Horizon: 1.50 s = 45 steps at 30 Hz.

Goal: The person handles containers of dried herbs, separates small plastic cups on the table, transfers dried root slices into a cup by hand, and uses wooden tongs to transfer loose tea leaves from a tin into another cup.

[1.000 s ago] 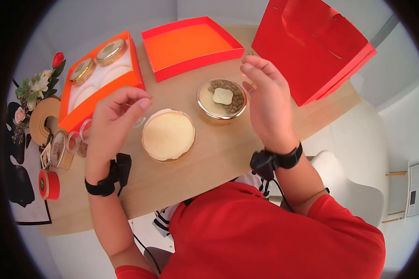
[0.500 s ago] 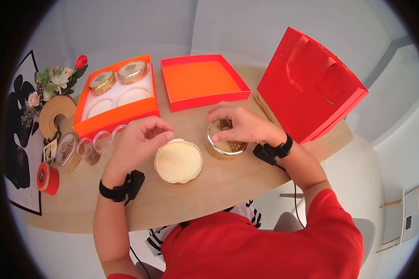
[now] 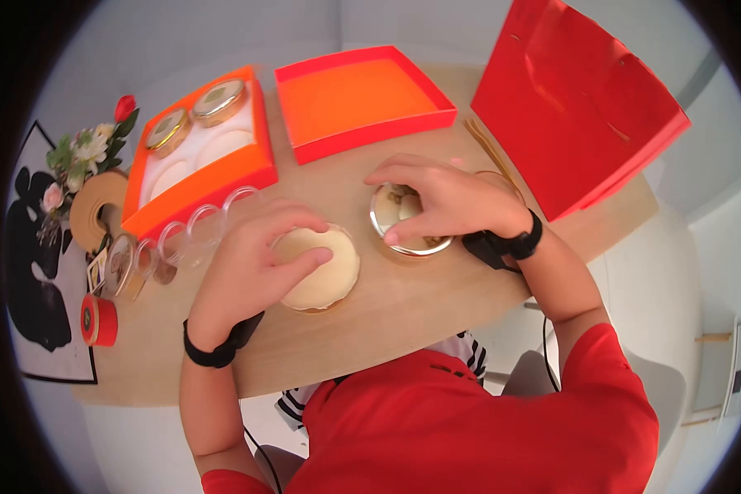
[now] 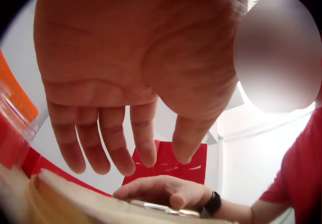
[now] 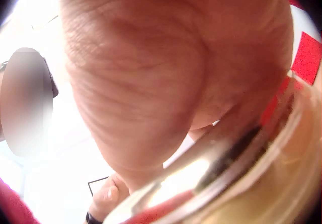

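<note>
A round container with a pale, wrinkled cream top (image 3: 339, 278) sits on the table in the head view. My left hand (image 3: 251, 263) is over its left side, thumb and fingers apart, holding nothing; the left wrist view shows this hand (image 4: 141, 58) with fingers extended above the pale edge. To the right, my right hand (image 3: 461, 198) grips a clear round jar with a shiny metallic rim (image 3: 412, 249), thumb at the front and fingers at the far side. Brown pieces show inside, partly hidden. In the right wrist view, the palm (image 5: 176, 73) covers the jar's top (image 5: 241, 199).
An orange-red box (image 3: 202, 202) with two gold-lidded jars and an orange-red tray (image 3: 346, 99) stand behind. A red bag (image 3: 568, 115) is at right, with gold sticks (image 3: 494, 152) beside it. Clear round pieces (image 3: 202, 226), flowers (image 3: 90, 148) and a red tin (image 3: 99, 321) are left.
My right hand has come down from beside the jar onto its rim. The left hand has moved right, over the pale-topped container, and its fingers have spread. The head view has shifted.
</note>
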Each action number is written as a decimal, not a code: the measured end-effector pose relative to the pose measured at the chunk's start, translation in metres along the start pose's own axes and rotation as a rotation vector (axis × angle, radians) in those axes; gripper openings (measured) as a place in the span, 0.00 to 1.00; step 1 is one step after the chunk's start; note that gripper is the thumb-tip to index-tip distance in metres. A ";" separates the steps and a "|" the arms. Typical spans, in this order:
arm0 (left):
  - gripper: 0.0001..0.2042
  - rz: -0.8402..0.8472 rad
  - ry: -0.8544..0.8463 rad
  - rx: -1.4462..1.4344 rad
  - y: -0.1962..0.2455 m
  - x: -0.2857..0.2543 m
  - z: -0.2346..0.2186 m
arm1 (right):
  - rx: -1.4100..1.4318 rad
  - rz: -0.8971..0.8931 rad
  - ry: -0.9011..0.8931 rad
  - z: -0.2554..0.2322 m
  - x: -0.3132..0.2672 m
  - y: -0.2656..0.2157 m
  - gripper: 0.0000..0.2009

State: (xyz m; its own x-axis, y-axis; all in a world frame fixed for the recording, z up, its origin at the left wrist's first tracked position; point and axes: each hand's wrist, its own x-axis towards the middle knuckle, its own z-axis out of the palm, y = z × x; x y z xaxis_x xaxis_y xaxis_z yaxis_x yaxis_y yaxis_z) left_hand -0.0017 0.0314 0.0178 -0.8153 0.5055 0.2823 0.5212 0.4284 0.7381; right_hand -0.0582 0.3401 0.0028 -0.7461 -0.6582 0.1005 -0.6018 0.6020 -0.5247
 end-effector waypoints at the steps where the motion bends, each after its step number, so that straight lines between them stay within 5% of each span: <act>1: 0.12 0.016 0.011 0.018 0.000 0.000 0.000 | -0.003 0.023 0.008 0.000 0.000 -0.001 0.43; 13: 0.13 0.026 0.063 0.051 -0.012 0.003 0.006 | 0.089 0.000 0.023 0.001 0.003 -0.001 0.39; 16: 0.14 0.049 0.081 0.072 -0.007 -0.001 0.005 | 0.029 0.049 -0.014 -0.003 -0.002 -0.010 0.43; 18: 0.14 0.052 0.103 0.058 -0.004 0.000 0.005 | -0.102 -0.118 -0.038 -0.009 -0.010 -0.010 0.50; 21: 0.15 0.065 0.090 0.074 -0.007 0.001 0.006 | -0.104 -0.109 -0.125 -0.010 -0.016 -0.018 0.56; 27: 0.17 0.095 0.090 0.072 -0.006 0.001 0.008 | -0.150 0.008 -0.110 -0.017 -0.014 -0.030 0.54; 33: 0.32 0.098 0.104 0.093 -0.003 0.005 0.009 | 0.096 0.103 0.042 -0.028 0.000 -0.033 0.53; 38: 0.59 0.039 0.132 -0.072 -0.003 0.025 0.007 | 0.408 0.205 0.156 -0.043 0.031 -0.059 0.55; 42: 0.68 0.111 0.252 -0.094 -0.006 0.043 0.012 | 0.350 0.152 0.174 -0.034 0.055 -0.069 0.57; 45: 0.66 0.044 0.270 -0.021 0.007 0.041 0.010 | 0.404 0.162 0.177 -0.021 0.063 -0.070 0.58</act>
State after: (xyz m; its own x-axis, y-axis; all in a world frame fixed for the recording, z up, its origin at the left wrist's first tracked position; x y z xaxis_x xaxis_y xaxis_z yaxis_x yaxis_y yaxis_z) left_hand -0.0284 0.0627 0.0284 -0.8312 0.3042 0.4653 0.5545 0.3937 0.7331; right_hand -0.0696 0.2662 0.0639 -0.8795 -0.4620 0.1142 -0.3406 0.4436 -0.8290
